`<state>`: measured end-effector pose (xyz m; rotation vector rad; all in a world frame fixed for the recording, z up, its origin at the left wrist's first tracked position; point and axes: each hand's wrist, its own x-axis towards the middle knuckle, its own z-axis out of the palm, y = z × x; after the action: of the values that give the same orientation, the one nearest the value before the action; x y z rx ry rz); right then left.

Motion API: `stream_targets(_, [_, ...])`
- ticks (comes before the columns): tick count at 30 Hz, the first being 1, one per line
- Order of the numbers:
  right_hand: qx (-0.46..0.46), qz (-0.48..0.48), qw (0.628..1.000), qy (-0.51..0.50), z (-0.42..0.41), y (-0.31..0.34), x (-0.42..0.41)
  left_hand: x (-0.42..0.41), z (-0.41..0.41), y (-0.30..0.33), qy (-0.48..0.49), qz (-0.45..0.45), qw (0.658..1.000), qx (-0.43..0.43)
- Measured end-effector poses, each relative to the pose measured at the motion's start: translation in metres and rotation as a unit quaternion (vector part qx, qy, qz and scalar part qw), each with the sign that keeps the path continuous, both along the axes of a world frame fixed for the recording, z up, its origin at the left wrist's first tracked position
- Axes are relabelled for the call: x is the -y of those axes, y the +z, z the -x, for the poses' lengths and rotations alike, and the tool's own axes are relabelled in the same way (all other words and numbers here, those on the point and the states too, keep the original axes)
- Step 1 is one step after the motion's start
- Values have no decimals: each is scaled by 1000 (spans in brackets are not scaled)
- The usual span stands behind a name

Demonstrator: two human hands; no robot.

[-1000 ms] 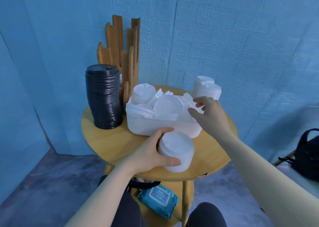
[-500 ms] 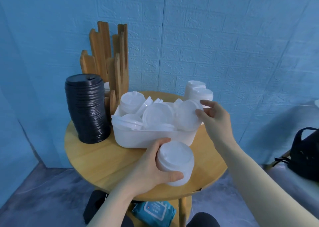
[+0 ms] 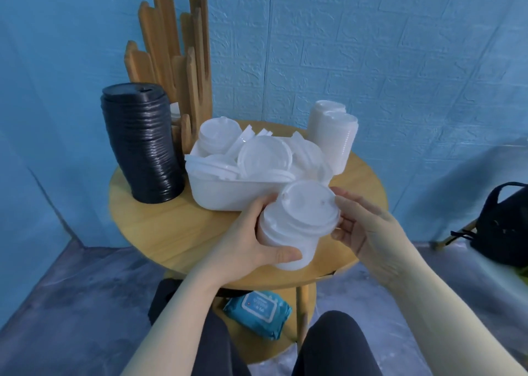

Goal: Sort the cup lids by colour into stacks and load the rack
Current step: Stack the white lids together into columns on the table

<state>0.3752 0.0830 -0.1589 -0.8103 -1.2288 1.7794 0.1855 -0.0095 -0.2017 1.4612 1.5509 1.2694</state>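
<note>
While my left hand point(image 3: 243, 247) gripped the white stack point(image 3: 288, 232) near the counter's point(image 3: 160, 227) front edge, my right hand point(image 3: 363, 227) pinched the top lid point(image 3: 308, 201); seat it level, I judged.

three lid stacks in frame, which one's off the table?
The white stack in front of the tub, gripped by the left hand, right hand pinching its top lid. The black stack and the far white stack stand on the table.
</note>
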Motion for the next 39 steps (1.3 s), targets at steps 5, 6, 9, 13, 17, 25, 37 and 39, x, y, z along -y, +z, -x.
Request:
stream_targets(5, [108, -36, 993, -28, 4, -10, 1, 1, 1, 1, -9, 0, 1000, -8])
stream_targets(6, [135, -59, 989, -25, 5, -9, 1, 1, 1, 1, -10, -1, 1000, -6])
stream_targets(9, [227, -153, 962, -20, 7, -4, 1, 1, 1, 1, -12, -5, 1000, -3])
stream_targets(13, [325, -267, 907, 14, 8, 0, 6, 1, 0, 1, -7, -14, 1000, -16])
stream_targets(17, [376, -299, 875, 57, 9, -2, 12, 0, 0, 1, -10, -20, 1000, -3])
stream_targets(25, [285, -370, 868, 170, 16, 7, 0, 3, 8, 3, -41, 1, 999, 13])
stream_targets(37, [317, -412, 817, 250, 18, 10, -6, 2, 12, 2, -43, 27, 999, 15])
stream_targets(39, [324, -433, 812, 222, 18, 4, 0, 2, 13, 1, -48, 28, 998, 17])
